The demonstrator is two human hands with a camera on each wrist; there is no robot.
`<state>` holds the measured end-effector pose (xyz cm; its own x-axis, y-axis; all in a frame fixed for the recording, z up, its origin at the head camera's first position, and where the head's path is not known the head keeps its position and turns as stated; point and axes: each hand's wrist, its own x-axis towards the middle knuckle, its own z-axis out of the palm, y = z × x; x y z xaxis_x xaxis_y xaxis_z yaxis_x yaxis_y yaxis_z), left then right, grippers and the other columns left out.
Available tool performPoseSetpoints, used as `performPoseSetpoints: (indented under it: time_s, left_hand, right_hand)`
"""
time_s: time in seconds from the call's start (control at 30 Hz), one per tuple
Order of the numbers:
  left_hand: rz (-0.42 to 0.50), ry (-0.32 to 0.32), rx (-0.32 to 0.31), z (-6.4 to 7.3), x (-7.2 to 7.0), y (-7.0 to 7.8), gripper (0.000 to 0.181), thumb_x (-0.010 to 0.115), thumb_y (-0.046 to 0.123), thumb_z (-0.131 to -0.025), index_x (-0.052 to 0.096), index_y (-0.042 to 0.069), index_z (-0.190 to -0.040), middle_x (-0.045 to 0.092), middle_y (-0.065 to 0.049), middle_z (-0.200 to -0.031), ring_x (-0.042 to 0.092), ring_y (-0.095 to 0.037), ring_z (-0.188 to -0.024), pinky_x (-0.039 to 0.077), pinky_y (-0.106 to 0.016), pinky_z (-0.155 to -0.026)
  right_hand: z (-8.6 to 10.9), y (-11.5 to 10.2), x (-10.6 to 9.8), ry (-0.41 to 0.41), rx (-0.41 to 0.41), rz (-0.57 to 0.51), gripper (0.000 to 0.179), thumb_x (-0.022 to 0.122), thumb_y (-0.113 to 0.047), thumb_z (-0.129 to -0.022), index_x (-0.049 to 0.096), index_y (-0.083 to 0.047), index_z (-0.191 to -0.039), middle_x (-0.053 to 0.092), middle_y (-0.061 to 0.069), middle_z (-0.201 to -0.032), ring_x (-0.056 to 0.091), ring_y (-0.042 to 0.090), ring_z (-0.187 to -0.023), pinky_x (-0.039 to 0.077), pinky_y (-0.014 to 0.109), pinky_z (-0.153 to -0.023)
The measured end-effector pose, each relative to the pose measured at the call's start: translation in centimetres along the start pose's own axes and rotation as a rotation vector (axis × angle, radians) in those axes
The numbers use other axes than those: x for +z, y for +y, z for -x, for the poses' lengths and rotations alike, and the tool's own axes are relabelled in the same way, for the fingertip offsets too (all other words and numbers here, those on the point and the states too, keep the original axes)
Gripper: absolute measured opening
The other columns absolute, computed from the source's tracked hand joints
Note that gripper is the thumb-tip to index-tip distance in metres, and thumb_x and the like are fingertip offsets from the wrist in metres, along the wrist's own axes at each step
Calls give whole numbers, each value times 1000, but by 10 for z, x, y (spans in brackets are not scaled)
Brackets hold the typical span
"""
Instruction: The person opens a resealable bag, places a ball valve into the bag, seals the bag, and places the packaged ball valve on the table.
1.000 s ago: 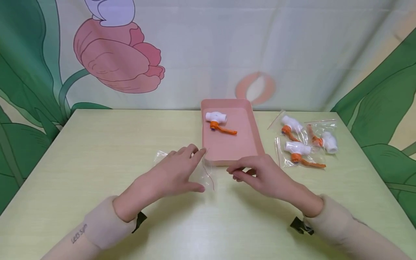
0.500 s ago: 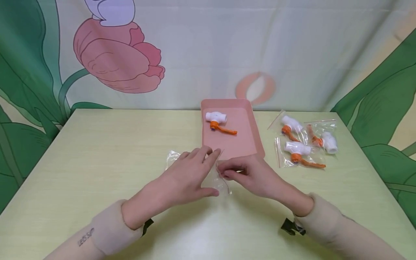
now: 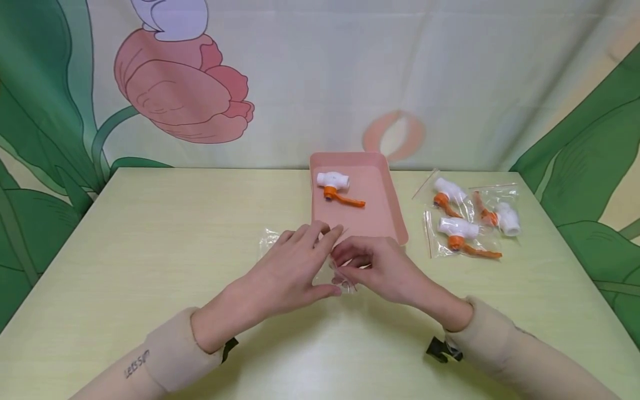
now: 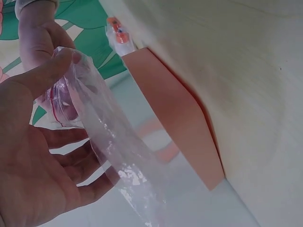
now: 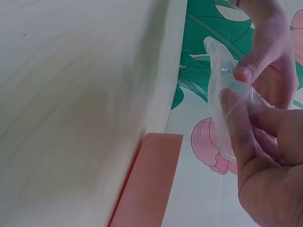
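A clear zip-lock bag (image 4: 116,137) with a red line along its mouth is held up off the table in front of the pink tray. My left hand (image 3: 280,278) holds it from the left, thumb on the near side and fingers spread behind the film. At the mouth, my right hand (image 3: 387,272) grips the plastic with curled fingers. One right finger shows through the film in the right wrist view. No solid item shows inside the bag (image 5: 220,80). A white ball valve (image 3: 334,180) with an orange lever lies unwrapped in the tray (image 3: 382,194).
Right of the tray, several bagged ball valves lie close together, among them a front one (image 3: 457,228) and a far right one (image 3: 507,218). A printed curtain (image 3: 310,83) hangs along the back edge of the pale table (image 3: 165,244).
My left hand has brought the bag rightward, toward the right hand. The right hand has moved left to the bag's mouth and now grips it. The valves and tray have stayed put.
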<state>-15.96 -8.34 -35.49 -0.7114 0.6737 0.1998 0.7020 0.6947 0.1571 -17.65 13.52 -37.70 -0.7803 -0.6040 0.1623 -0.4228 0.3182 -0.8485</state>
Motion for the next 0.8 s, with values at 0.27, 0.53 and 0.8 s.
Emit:
performPoseSetpoints:
  time_s: [0.27, 0.53, 0.8]
  left_hand:
    - [0, 21, 2, 0, 2, 0, 94, 84, 50, -84, 42, 4, -153, 51, -8, -136, 53, -26, -117, 47, -52, -98]
    - [47, 7, -47, 0, 2, -2, 106, 85, 52, -81, 31, 2, -158, 46, -11, -146, 46, -30, -132, 40, -54, -108]
    - [121, -48, -105, 2, 3, -9, 114, 87, 51, -80, 23, 2, -161, 38, -20, -154, 34, -35, -144, 27, -55, -118]
  right_hand:
    - [2, 2, -1, 37, 53, -25, 41, 80, -5, -90, 67, -4, -129, 74, 8, -109, 73, 15, -92, 60, 30, -80]
    - [5, 5, -3, 103, 76, -102, 54, 83, -6, -87, 60, -7, -137, 73, 10, -111, 73, 21, -96, 61, 33, -80]
    - [8, 7, -5, 110, 78, -161, 62, 80, 1, -88, 56, -9, -144, 69, 21, -116, 73, 23, -96, 61, 35, -79]
